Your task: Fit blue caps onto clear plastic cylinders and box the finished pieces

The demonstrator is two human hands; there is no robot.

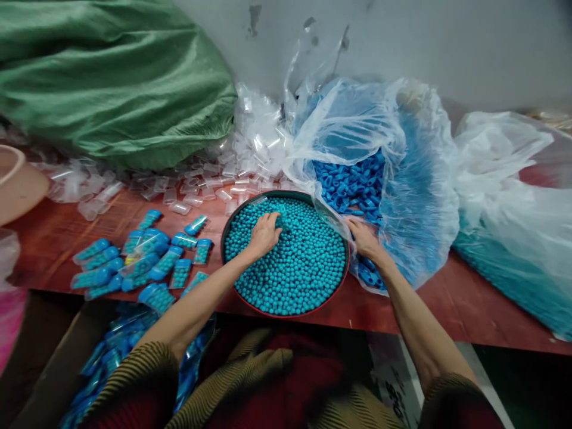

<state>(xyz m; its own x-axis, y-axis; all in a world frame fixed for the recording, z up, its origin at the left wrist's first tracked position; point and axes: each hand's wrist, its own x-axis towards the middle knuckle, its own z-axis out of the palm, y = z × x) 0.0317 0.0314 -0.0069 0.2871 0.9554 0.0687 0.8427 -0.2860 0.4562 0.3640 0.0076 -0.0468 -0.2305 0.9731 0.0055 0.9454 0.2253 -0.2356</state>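
A round, dark-rimmed tray (347, 262) full of small turquoise balls (290, 280) stands at the table's front edge. Over its left half is my left hand (265, 233), fingers curled at the balls; a clear tube (282, 215) seems to be in them, partly hidden. My right hand (363, 237) is at the tray's right rim, beside the opening of a clear plastic bag (357, 128) of blue caps (351, 182). Its fingertips are partly covered by the plastic, and what they hold cannot be made out. Several filled tubes with blue caps (167, 262) lie left of the tray.
Empty clear tubes (254, 149) are heaped behind the tray. A green sack (120, 83) bulges at the back left, near a pale basin (20, 185). On the right lies another bag (513, 268) with turquoise contents. More blue-capped tubes (116, 351) are below the table edge.
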